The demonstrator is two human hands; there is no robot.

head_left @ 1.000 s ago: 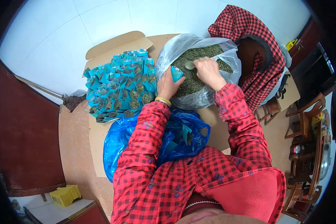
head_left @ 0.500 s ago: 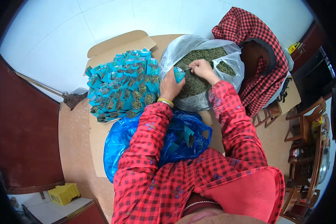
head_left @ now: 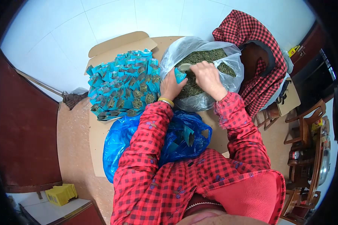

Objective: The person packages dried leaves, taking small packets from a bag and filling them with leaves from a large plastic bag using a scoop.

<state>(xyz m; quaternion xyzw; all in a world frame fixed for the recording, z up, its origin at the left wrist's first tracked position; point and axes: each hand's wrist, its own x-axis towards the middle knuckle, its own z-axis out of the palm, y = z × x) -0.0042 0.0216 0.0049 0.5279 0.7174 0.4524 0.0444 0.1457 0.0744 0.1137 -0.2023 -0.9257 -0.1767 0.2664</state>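
Note:
My left hand [head_left: 171,86], with a yellow band at its wrist, is wrapped round a small teal packet [head_left: 180,75] at the left rim of the clear plastic bag [head_left: 193,103]. Closed on a spoon [head_left: 184,67], my right hand [head_left: 207,77] is over that bag; the spoon's pale, slightly blurred bowl lies at the packet's mouth. Dried, crumbled green leaves [head_left: 202,56] fill the bag. To the left, many teal packets [head_left: 124,86] stand close together, their tops open, with leaf material showing in several. My left fingers are partly hidden behind the packet.
A blue plastic bag [head_left: 114,140] with loose teal packets lies under my left forearm. Cardboard [head_left: 97,157] is beneath everything. At right sit a red checked cloth item [head_left: 264,35] and wooden chairs [head_left: 308,116]; a yellow stack [head_left: 62,194] is at lower left.
My right hand has turned and shifted slightly right and down, and the spoon's bowl is now raised to the packet's mouth. My left hand stays in place with the packet.

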